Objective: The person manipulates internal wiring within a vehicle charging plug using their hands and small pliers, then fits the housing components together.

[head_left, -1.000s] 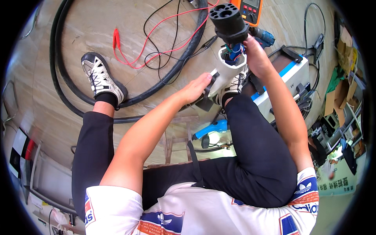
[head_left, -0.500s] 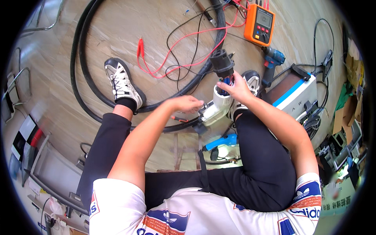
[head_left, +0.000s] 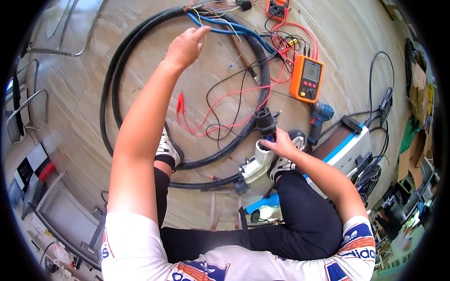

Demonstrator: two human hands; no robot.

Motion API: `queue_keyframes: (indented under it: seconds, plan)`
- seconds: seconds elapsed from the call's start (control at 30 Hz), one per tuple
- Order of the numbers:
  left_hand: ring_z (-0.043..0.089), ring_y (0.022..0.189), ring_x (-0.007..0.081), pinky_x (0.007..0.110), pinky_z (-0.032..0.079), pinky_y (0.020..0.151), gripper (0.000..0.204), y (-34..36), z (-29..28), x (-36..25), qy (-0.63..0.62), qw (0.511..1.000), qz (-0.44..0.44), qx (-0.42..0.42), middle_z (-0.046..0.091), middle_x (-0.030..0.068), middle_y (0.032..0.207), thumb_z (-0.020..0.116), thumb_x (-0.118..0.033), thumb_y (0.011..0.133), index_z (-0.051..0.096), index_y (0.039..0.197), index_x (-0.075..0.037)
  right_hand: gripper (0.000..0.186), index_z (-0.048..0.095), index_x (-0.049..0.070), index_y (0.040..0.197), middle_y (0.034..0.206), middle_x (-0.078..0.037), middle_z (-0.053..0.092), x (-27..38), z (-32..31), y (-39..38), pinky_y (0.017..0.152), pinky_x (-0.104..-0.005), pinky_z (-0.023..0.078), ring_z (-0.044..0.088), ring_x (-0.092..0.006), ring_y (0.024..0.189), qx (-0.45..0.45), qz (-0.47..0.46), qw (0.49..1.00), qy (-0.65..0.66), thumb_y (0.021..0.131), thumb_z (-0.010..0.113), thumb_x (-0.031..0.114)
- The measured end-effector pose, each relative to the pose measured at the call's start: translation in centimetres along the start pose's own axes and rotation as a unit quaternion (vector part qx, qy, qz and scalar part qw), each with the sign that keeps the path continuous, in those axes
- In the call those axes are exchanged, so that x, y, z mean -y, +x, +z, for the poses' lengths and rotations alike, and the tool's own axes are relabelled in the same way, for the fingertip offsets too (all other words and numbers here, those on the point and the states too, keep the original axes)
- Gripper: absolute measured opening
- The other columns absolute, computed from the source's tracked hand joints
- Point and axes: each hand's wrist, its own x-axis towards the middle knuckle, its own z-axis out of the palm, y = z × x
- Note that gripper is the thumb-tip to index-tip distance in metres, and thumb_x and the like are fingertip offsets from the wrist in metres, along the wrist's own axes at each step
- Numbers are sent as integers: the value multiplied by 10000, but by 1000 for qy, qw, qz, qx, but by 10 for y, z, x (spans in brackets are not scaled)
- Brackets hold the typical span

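Observation:
My left hand (head_left: 186,47) is stretched toward the top of the floor, its index finger extended beside thin yellow and blue wires (head_left: 220,25), thumb apart; whether it touches them is unclear. My right hand (head_left: 281,143) grips a wired black cylindrical connector (head_left: 265,122) at the mouth of a white curved housing (head_left: 257,163), which rests between my legs. A thick black cable (head_left: 108,93) loops across the floor. Inside the loop lie red and black leads with a red clip (head_left: 181,105).
An orange meter (head_left: 305,80), another meter (head_left: 277,8) and a cordless drill (head_left: 320,117) lie at right, beside a white-and-blue case (head_left: 342,145). A blue tool (head_left: 262,203) lies below the housing. Metal chairs (head_left: 30,105) stand left; cardboard (head_left: 410,164) piles up at far right.
My left hand has left the white housing and moved up and forward to the wires at the top. The connector sits lower in view, still in my right hand, and more floor shows.

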Motion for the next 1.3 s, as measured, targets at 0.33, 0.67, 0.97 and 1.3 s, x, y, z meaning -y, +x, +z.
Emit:
queue_keyframes:
  seconds: [0.33,0.67,0.97,1.3]
  plan:
    - [648,747,260,366,537,646,86,46,-8,20,36,980,193,-16,609,65,831,674,-125,865,603,902,-95,358,688,-12,878,810,-228,687,88,-114,24,733,-489,554,695,-401,799,190,-69,928,-313,848,717,343]
    - [634,668,246,346,513,642,148,139,-14,31,-278,960,-12,-30,664,134,768,695,-127,886,629,929,-2,459,601,41,1146,754,-14,588,285,-163,218,525,-244,436,541,-78,600,-4,-122,939,321,950,657,452]
    - [670,921,325,413,532,799,264,192,14,57,-87,995,55,18,687,162,989,731,-255,861,682,1047,-74,229,599,16,1096,705,13,533,274,-204,344,523,-264,442,500,-105,577,9,-42,850,525,1054,515,225]
    - [607,1136,354,419,500,984,371,218,41,87,-15,995,55,81,629,168,1232,692,-319,890,693,1235,-184,225,611,-32,1149,1026,-147,690,273,-202,384,788,-345,601,711,-237,939,-46,-95,883,457,982,625,118]
